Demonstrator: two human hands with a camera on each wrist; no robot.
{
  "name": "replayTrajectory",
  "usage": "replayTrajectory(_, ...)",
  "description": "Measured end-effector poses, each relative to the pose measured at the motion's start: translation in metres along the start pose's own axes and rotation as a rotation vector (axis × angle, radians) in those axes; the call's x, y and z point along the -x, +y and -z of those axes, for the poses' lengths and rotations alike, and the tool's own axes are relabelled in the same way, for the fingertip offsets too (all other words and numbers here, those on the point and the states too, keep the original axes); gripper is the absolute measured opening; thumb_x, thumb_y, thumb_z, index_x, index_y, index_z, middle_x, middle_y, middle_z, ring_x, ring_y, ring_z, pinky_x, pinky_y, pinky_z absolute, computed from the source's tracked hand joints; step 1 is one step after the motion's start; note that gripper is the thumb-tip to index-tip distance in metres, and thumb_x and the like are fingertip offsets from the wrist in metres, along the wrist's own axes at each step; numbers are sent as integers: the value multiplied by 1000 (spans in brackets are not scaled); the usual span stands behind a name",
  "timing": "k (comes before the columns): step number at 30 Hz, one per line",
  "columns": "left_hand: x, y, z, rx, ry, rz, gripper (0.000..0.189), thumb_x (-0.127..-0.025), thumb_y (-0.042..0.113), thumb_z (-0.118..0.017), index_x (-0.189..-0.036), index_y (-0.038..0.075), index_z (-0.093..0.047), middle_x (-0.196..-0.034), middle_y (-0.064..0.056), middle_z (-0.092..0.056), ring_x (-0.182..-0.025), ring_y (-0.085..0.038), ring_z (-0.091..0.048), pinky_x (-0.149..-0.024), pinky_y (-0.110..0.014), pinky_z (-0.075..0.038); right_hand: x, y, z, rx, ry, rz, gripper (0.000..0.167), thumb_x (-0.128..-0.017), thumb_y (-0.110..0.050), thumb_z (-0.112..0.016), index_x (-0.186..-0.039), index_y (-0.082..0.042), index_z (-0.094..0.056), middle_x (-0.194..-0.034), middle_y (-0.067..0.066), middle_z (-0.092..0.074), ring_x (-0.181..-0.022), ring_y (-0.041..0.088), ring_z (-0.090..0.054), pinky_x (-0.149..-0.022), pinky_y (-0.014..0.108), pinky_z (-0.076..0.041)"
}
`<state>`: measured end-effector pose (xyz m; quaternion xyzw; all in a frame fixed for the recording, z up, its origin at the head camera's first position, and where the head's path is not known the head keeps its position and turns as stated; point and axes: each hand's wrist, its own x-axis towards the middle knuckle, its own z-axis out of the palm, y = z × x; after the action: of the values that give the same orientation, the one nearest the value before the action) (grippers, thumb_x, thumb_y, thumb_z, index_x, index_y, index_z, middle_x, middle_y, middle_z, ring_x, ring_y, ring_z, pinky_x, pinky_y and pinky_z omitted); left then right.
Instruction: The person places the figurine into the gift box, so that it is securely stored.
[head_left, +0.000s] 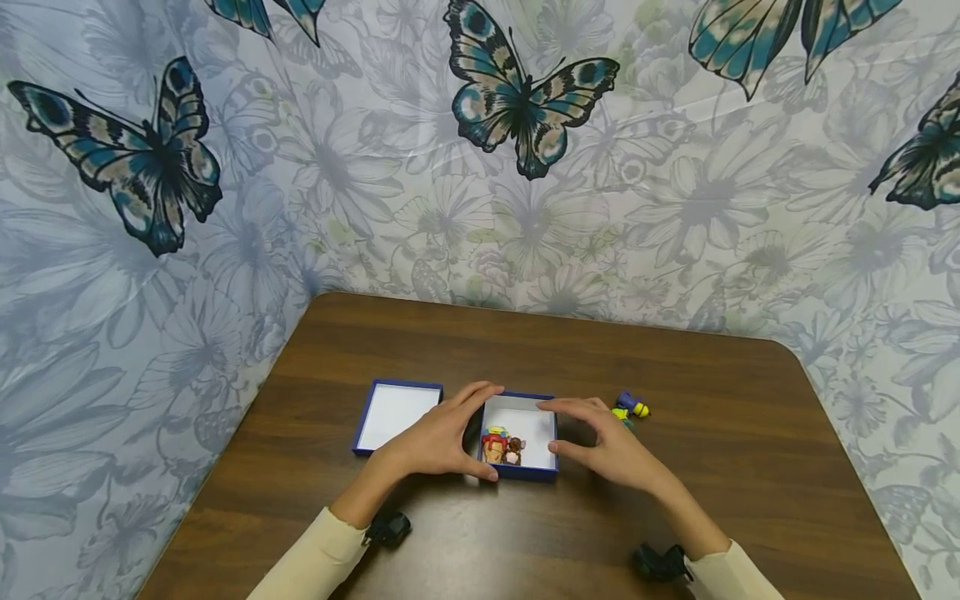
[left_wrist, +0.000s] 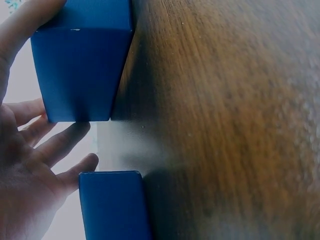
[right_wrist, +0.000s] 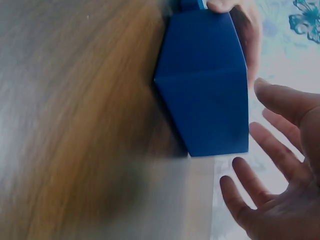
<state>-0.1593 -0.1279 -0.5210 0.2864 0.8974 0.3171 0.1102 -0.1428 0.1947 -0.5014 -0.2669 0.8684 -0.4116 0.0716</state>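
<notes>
A blue box (head_left: pixel 534 472) with a white inside stands open in front of me. Two small toy figures (head_left: pixel 496 447) lie in its near left corner, one red and yellow, one brown and pink. My left hand (head_left: pixel 438 433) spans the box's left side, thumb at the near wall and fingers at the far wall. In the left wrist view that thumb rests against the blue box (left_wrist: pixel 82 70). Close to the right wall is my right hand (head_left: pixel 607 442), fingers spread and holding nothing. The right wrist view has its fingertips (right_wrist: pixel 262 87) just off the box.
Left of the box lies a blue-rimmed, white-lined box lid (head_left: pixel 397 410), partly behind my left hand. Small purple, yellow and green toy figures (head_left: pixel 632 405) lie beyond my right hand. The brown wooden table (head_left: pixel 600 350) meets a butterfly-patterned wall covering (head_left: pixel 525 225).
</notes>
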Motion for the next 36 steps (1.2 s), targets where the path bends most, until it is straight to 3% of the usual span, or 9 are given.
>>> replayTrajectory(6,0,2,1,1,-3,8,125,-70,62,-97,-170,29,-29,-173,3,-33,-154,-33,-47,-118,-67,-44,8,14,12,10,75,14,56,-98,-30,-81,-151,-25,-63,-152,-11,-65,-133,23,-58,-108,51,-52)
replayTrajectory(9,1,3,1,0,-3,9,124,-70,62,-96,-170,33,-29,-173,3,-33,-154,-32,-48,-118,-67,-45,12,22,16,16,96,20,55,-99,-27,-81,-151,-21,-63,-150,-2,-68,-132,29,-61,-106,49,-53)
replayTrajectory(14,1,3,2,-1,-3,8,123,-70,63,-96,-169,39,-26,-173,4,-33,-154,-31,-47,-118,-65,-45,22,33,24,-17,144,-40,52,-98,-25,-81,-147,-24,-64,-146,6,-70,-131,34,-62,-108,51,-55)
replayTrajectory(21,1,3,1,2,-3,12,124,-70,63,-96,-169,40,-26,-174,4,-32,-155,-31,-47,-118,-66,-45,35,40,34,18,233,-77,44,-99,-22,-81,-141,-21,-69,-139,5,-72,-117,25,-62,-104,36,-56)
replayTrajectory(26,1,2,0,-1,-3,10,123,-71,63,-96,-169,41,-25,-173,4,-32,-155,-31,-47,-118,-65,-45,44,48,42,44,278,-97,43,-98,-19,-82,-139,-21,-70,-138,3,-73,-117,18,-57,-100,31,-52)
replayTrajectory(36,1,3,1,0,-2,15,123,-71,61,-97,-169,40,-26,-174,3,-32,-154,-33,-48,-117,-69,-44,53,71,48,55,246,-127,46,-97,-15,-81,-141,-12,-68,-136,14,-71,-109,22,-69,-85,26,-59)
